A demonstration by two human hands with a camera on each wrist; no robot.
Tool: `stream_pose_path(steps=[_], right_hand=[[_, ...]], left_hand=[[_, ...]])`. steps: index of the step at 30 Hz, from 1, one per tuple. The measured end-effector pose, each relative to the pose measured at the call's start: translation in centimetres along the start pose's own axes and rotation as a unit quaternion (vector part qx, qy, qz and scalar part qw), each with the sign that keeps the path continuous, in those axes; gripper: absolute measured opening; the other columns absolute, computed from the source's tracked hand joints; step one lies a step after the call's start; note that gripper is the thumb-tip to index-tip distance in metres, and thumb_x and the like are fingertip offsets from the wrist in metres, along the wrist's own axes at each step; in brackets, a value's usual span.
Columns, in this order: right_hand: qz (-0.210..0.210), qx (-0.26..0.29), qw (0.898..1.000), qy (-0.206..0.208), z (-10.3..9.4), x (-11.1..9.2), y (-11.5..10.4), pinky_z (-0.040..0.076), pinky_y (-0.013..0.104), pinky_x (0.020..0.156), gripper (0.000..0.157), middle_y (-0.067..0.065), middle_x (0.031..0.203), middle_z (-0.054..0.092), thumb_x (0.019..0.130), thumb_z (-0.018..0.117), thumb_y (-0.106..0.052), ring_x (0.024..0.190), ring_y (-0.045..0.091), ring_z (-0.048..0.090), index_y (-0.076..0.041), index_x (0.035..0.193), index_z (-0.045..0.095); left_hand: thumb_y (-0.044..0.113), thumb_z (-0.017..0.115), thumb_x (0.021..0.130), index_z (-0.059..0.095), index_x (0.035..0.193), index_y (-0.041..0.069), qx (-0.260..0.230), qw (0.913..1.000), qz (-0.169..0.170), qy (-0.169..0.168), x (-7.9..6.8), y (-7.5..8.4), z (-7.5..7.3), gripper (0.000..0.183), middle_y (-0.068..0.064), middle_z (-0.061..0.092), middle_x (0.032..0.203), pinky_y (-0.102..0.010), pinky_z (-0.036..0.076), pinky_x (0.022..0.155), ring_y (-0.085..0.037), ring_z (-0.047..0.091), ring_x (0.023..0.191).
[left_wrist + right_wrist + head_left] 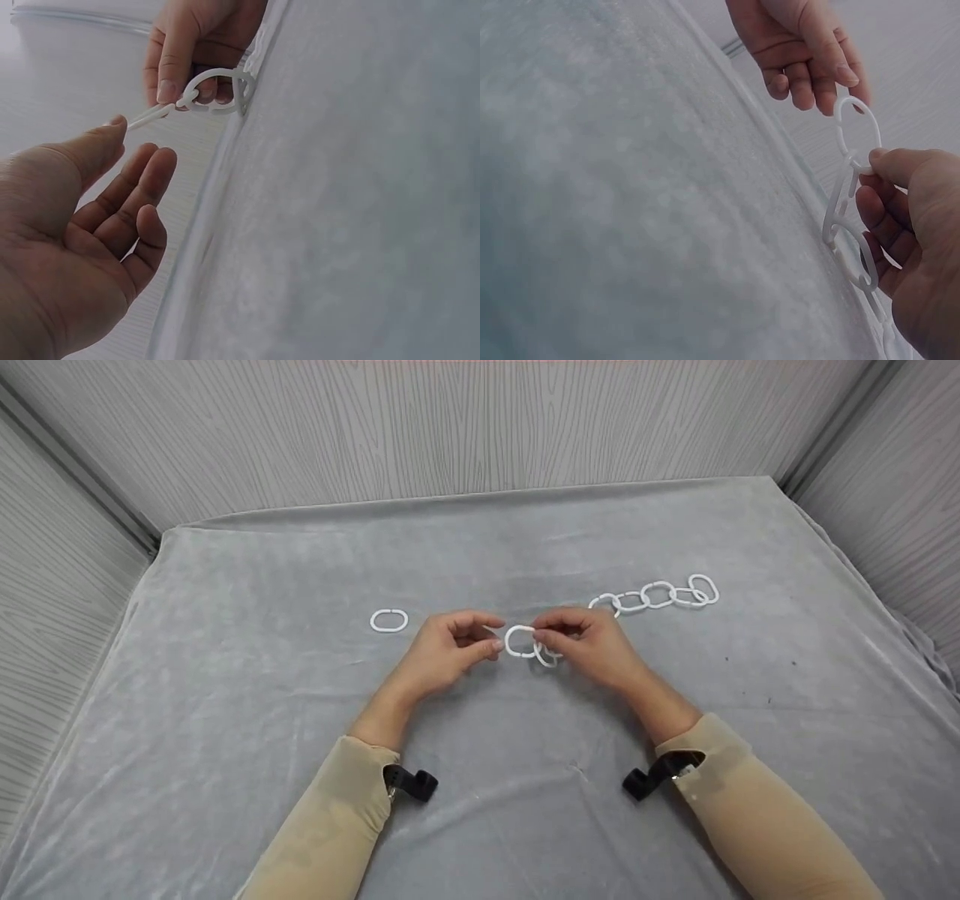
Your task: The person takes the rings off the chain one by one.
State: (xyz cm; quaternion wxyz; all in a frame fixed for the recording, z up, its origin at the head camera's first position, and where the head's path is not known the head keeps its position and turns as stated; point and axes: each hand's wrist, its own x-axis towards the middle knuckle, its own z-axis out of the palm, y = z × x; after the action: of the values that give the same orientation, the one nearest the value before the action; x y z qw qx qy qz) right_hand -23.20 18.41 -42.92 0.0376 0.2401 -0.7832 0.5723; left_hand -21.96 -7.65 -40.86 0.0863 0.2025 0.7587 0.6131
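Observation:
My right hand (pixel 589 641) pinches a white plastic chain link (pixel 511 642) between thumb and index finger. That link stands out toward my left hand (pixel 450 649), whose thumb and index finger are parted beside its free end. Whether the left thumb touches the link, I cannot tell. More joined links (pixel 838 206) hang below the right fingers in the right wrist view. From there the white chain (pixel 658 595) runs out on the cloth to the right, partly hidden behind the hand.
A single loose link (pixel 388 621) lies on the grey cloth (pixel 300 750) left of my left hand. Wood-grain panels (pixel 450 427) stand behind and at both sides. Small dark specks dot the cloth at right.

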Motion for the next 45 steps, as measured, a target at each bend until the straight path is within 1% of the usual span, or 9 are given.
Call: stream_pose_path(steps=[7, 13, 19, 22, 26, 31, 37, 42, 45], right_hand=[[-0.007, -0.022, 1.000, -0.007, -0.3, -0.2, -0.3, 0.054, 0.021, 0.075, 0.011, 0.008, 0.100, 0.079, 0.096, 0.079, -0.006, 0.086, 0.011, 0.068, -0.002, 0.106, 0.082], [-0.003, -0.027, 1.000, -0.013, -0.5, -0.3, -0.4, 0.055, 0.023, 0.077, 0.012, 0.007, 0.102, 0.079, 0.096, 0.079, -0.007, 0.088, 0.013, 0.070, -0.004, 0.107, 0.083], [0.005, -0.028, 0.999, -0.017, -0.7, -0.5, -0.4, 0.055, 0.023, 0.079, 0.012, 0.008, 0.102, 0.079, 0.096, 0.079, -0.008, 0.089, 0.013, 0.070, -0.004, 0.107, 0.083], [0.008, -0.027, 0.999, -0.016, -0.8, -0.6, -0.5, 0.054, 0.021, 0.078, 0.012, 0.010, 0.102, 0.079, 0.096, 0.079, -0.007, 0.089, 0.012, 0.069, -0.003, 0.107, 0.083], [0.011, -0.024, 1.000, -0.008, -0.7, -0.7, -0.6, 0.053, 0.020, 0.076, 0.012, 0.013, 0.101, 0.078, 0.095, 0.079, -0.004, 0.087, 0.010, 0.068, 0.000, 0.107, 0.082], [0.022, -0.010, 1.000, 0.017, -0.8, -0.8, -0.6, 0.053, 0.018, 0.073, 0.014, 0.016, 0.101, 0.077, 0.095, 0.078, -0.001, 0.081, 0.008, 0.067, 0.004, 0.108, 0.080], [0.047, -0.011, 0.998, 0.030, -0.9, -0.7, -0.4, 0.053, 0.020, 0.075, 0.015, 0.014, 0.099, 0.077, 0.095, 0.079, -0.003, 0.080, 0.012, 0.067, 0.003, 0.109, 0.080], [0.043, -0.017, 0.999, 0.028, -1.0, -0.6, -0.3, 0.052, 0.022, 0.076, 0.016, 0.014, 0.101, 0.077, 0.093, 0.080, -0.002, 0.084, 0.016, 0.067, 0.002, 0.109, 0.080], [0.039, -0.027, 0.999, 0.027, -0.9, -0.6, -0.2, 0.051, 0.021, 0.076, 0.016, 0.014, 0.102, 0.077, 0.093, 0.080, -0.002, 0.083, 0.015, 0.066, 0.002, 0.109, 0.080]], left_hand=[[0.009, 0.076, 0.099, 0.076, 0.124, 0.005, 0.004, 0.9999, -0.008, -0.008, 0.1, -0.1, 0.5, 0.025, -0.014, 0.078, 0.094, -0.022, 0.048, 0.058, -0.041, 0.072, 0.084], [0.007, 0.076, 0.099, 0.075, 0.124, 0.000, 0.007, 0.9998, -0.004, -0.016, 0.3, -0.3, 0.8, 0.026, -0.019, 0.078, 0.096, -0.022, 0.049, 0.059, -0.036, 0.073, 0.083], [0.004, 0.074, 0.099, 0.074, 0.124, -0.003, 0.006, 0.9998, 0.000, -0.021, 0.5, -0.4, 1.1, 0.026, -0.018, 0.078, 0.096, -0.032, 0.059, 0.072, -0.021, 0.074, 0.081], [0.001, 0.074, 0.099, 0.074, 0.124, -0.005, 0.006, 0.9997, 0.001, -0.023, 0.6, -0.5, 1.3, 0.026, -0.014, 0.078, 0.094, -0.036, 0.061, 0.077, -0.015, 0.072, 0.079], [-0.001, 0.073, 0.097, 0.075, 0.121, -0.005, 0.018, 0.9997, 0.006, -0.017, 0.6, -0.6, 1.4, 0.024, -0.010, 0.078, 0.091, -0.030, 0.059, 0.075, -0.011, 0.070, 0.078], [0.000, 0.074, 0.097, 0.076, 0.121, -0.004, 0.029, 0.9995, 0.002, -0.009, 0.5, -0.8, 1.4, 0.025, -0.009, 0.078, 0.091, -0.023, 0.056, 0.072, -0.009, 0.069, 0.078], [0.000, 0.074, 0.096, 0.077, 0.120, -0.002, 0.030, 0.9995, -0.004, 0.008, 0.3, -1.0, 1.1, 0.025, -0.006, 0.078, 0.089, -0.022, 0.055, 0.071, -0.009, 0.068, 0.076], [-0.001, 0.074, 0.096, 0.078, 0.119, 0.000, 0.022, 0.9996, -0.006, 0.019, 0.0, -1.1, 0.9, 0.024, -0.007, 0.077, 0.088, -0.022, 0.053, 0.070, -0.010, 0.067, 0.076], [-0.002, 0.074, 0.096, 0.078, 0.119, 0.000, 0.021, 0.9995, -0.005, 0.025, -0.1, -1.2, 0.8, 0.024, -0.008, 0.076, 0.088, -0.022, 0.052, 0.069, -0.011, 0.067, 0.076]])
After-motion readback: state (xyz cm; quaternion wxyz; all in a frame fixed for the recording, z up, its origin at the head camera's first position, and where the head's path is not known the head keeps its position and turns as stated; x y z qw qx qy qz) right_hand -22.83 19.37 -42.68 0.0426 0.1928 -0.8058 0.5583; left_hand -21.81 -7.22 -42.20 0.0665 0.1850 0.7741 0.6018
